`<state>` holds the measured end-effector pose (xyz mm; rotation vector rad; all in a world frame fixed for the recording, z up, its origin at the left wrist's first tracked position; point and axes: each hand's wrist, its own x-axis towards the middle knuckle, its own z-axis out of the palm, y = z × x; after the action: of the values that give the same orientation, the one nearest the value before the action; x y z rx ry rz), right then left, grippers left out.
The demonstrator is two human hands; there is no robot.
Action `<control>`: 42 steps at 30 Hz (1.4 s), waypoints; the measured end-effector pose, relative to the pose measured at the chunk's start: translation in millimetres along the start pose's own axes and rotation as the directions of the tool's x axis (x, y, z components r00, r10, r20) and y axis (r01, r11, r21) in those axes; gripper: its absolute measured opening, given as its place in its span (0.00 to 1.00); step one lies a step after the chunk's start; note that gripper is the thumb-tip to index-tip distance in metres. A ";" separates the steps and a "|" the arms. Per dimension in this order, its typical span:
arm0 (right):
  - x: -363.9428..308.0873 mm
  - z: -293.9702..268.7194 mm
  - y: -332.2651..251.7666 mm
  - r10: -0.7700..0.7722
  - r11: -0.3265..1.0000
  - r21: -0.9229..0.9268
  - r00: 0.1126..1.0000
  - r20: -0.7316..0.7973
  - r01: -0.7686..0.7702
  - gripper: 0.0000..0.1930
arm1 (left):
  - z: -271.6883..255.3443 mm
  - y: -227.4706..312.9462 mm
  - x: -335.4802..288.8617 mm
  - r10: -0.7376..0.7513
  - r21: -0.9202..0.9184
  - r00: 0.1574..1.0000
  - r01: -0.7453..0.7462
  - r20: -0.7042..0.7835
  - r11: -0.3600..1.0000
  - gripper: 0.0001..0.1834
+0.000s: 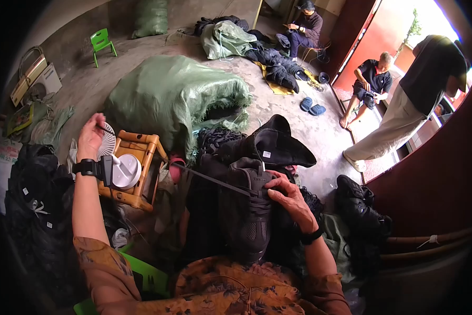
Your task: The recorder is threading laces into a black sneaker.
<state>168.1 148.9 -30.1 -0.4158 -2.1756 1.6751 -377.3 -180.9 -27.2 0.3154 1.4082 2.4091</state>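
A black lace-up shoe point(245, 220) rests upright on my lap, its toe toward me. A dark shoelace point(210, 179) runs taut from its upper eyelets out to the left. My left hand point(90, 139) is raised at that side, its fingers closed at the lace's far end; the lace is hard to follow near them. At the shoe's right side my right hand point(294, 202) grips the upper by the eyelets and tongue, thumb and fingers pressed in. Another black shoe or boot piece point(280, 144) with a white label lies just beyond.
A bamboo stool point(149, 168) with a small white fan point(126, 170) stands at left. Beyond is a large green woven sack point(157, 94). Black shoes pile up at left point(36, 199) and right point(359, 207). Blue slippers point(312, 106) lie farther off; several people are near the doorway.
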 end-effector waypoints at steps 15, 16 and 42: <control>21.3 0.0 4.4 -0.006 0.994 -0.113 0.999 -0.053 0.000 0.21 | -15.4 114.3 -83.5 0.374 0.112 0.926 -0.367 -0.051 0.924 0.14; 21.0 0.4 4.2 -0.031 0.996 -0.090 0.995 -0.097 0.022 0.21 | 16.7 85.4 -109.8 0.404 0.155 0.907 -0.419 0.120 0.895 0.15; 23.8 -6.8 6.0 0.088 0.970 0.222 0.995 0.046 -0.096 0.18 | 283.2 -129.4 -311.9 0.041 0.508 0.507 -0.851 0.861 -0.138 0.04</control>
<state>150.1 166.8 -31.7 -0.4319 -1.9887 1.9668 31.5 -17.1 -9.8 2.1783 2.5705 0.6874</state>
